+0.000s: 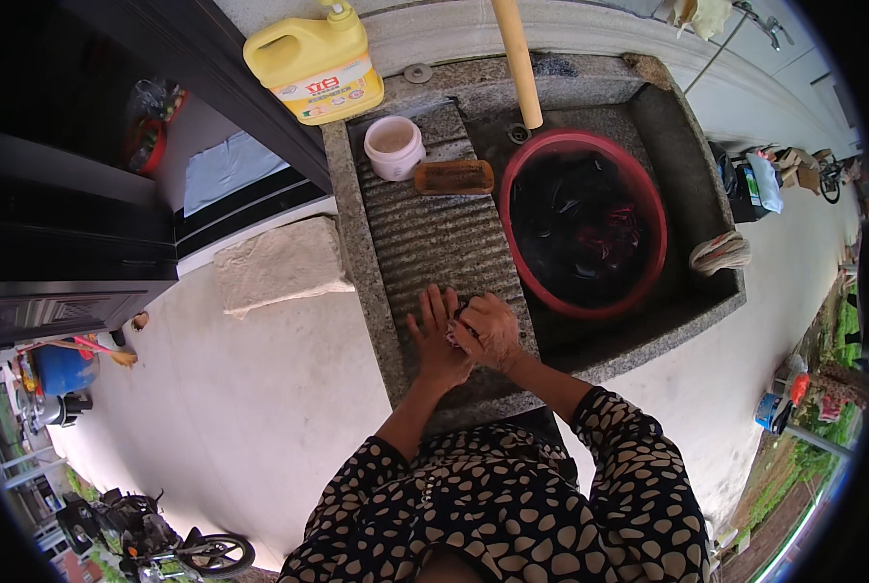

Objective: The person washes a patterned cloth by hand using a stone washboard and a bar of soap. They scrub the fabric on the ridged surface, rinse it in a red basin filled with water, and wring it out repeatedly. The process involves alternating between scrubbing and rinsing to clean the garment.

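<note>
My left hand (434, 333) and my right hand (490, 328) press together on a small dark piece of cloth (453, 334) with a bit of pink in it, low on the ridged stone washboard (425, 233). The left hand lies flat with fingers spread against the cloth; the right hand is clenched over it. Most of the cloth is hidden between the hands. To the right, a red basin (517, 185) in the stone sink holds dark wet laundry (578, 225).
A brown scrub brush (453, 177) and a white cup (393, 147) sit at the washboard's top. A yellow detergent jug (316, 63) stands behind them. A wooden handle (516, 60) rises over the sink, a rolled rag (718, 253) lies on its right rim, and a folded cloth (276, 264) lies left.
</note>
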Available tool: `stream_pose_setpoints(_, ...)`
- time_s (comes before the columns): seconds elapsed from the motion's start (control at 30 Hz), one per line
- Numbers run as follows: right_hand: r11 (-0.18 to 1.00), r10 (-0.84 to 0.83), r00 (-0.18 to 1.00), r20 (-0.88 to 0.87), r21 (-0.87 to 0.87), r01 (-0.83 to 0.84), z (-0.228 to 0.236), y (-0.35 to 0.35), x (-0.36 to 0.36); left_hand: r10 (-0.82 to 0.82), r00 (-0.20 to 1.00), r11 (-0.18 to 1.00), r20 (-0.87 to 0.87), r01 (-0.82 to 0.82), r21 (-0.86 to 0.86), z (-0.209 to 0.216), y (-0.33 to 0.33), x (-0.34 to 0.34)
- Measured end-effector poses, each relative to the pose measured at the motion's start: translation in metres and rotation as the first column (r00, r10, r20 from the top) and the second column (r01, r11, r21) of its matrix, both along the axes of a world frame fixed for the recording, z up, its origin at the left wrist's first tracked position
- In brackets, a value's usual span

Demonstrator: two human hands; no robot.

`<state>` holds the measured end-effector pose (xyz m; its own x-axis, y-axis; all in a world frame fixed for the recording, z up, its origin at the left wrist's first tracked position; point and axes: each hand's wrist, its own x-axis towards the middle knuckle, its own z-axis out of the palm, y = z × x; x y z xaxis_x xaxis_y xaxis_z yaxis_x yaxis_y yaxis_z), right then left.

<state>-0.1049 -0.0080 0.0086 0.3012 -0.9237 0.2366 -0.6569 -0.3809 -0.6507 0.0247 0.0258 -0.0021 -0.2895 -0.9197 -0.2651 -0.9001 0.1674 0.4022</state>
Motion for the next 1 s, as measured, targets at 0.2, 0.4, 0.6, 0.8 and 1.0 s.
stream_pose_setpoints(0.2,0.932,-0.232,0.934,-0.272,-0.337,0.133,-0.017,-0.091,0.019,0.069,0.998,0.978,0.015,-0.070,0.198,0.003,-0.010,-0.019)
stream_pose_setpoints(0.4,0.991,0.015,0.999,-0.028,-0.132,-0.019,0.010,-0.020,-0.004,-0.005,0.997,0.968,0.073,-0.013,0.249,0.018,-0.014,-0.013)
stream_pose_setpoints(0.6,0.948,-0.199,0.950,-0.242,-0.295,0.124,-0.014,-0.081,-0.004,0.099,0.995,0.990,0.030,-0.101,0.096,0.005,-0.008,-0.026)
stream_pose_setpoints(0.8,0.805,-0.499,0.781,0.375,0.534,0.258,-0.017,-0.106,-0.035,0.173,0.964,0.982,-0.201,-0.185,-0.044,0.020,-0.021,-0.026)
stream_pose_setpoints(1.0,0.723,-0.684,0.467,0.560,0.606,0.331,-0.016,-0.100,-0.149,0.150,0.791,0.951,-0.593,-0.280,-0.133,0.046,-0.086,-0.128)
